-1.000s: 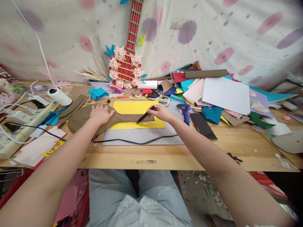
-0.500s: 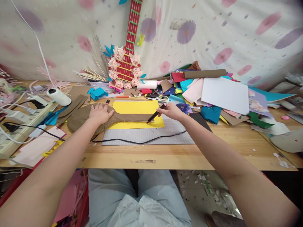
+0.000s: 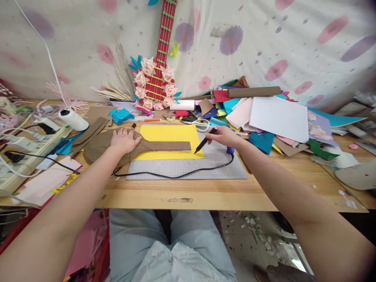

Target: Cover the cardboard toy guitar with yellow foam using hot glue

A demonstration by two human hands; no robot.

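Observation:
My left hand (image 3: pixel 124 141) lies flat with fingers spread on the round body of a brown guitar-shaped cutout (image 3: pixel 98 148). The cutout's long straight neck (image 3: pixel 167 146) stretches right across a yellow sheet (image 3: pixel 170 132). Under the sheet is a grey cutting mat (image 3: pixel 176 170). My right hand (image 3: pixel 221 136) grips a black marker pen (image 3: pixel 205 140), tilted, its tip down at the yellow sheet's right end, just beyond the end of the neck. Along the neck's lower side a thin line shows on the yellow.
A black cord (image 3: pixel 176 177) crosses the mat to a blue-handled tool (image 3: pixel 230 150). Scissors (image 3: pixel 201 124) lie behind the sheet. Colored paper and a white board (image 3: pixel 279 117) pile up at right. A red paper guitar (image 3: pixel 155 82) leans on the wall; a power strip (image 3: pixel 29 160) is left.
My right hand has moved right with the marker pen, from the neck's lower edge to past its end. My left hand stays in place on the cutout.

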